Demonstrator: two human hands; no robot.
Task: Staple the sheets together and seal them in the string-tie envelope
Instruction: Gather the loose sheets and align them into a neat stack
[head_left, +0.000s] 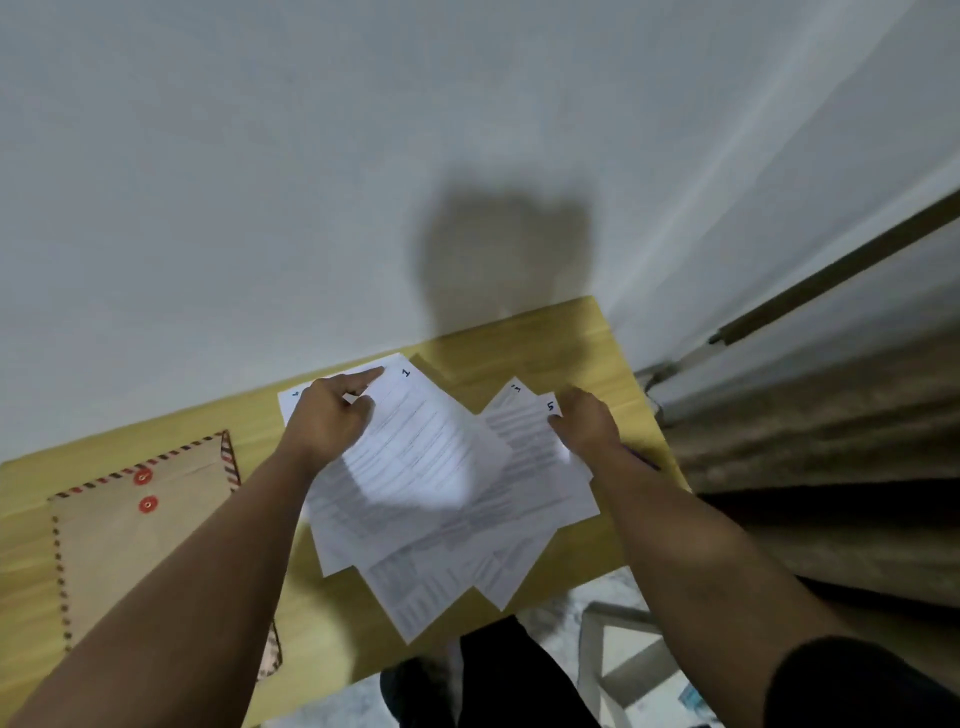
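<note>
While hands grip sheets (415, 467), envelope (130, 545) lies left, forearm overlapping.

We note a yellow wooden table (545, 332) pushed against a pale grey wall (260, 182). To its right hangs a brown curtain (831, 441) under a dark rod (831, 275). Below, speckled floor (561, 613) and a grey metal frame (618, 670).

1. Small yellow wooden table (550, 338), pushed against a white wall.
2. Brown string-tie envelope (135, 535) flat on the left part, striped border, two red button discs, flap end toward the wall.
3. Loose printed sheets (441, 525) fanned and overlapping across the middle and right, hand-numbered corners, some overhanging the near edge.
</note>
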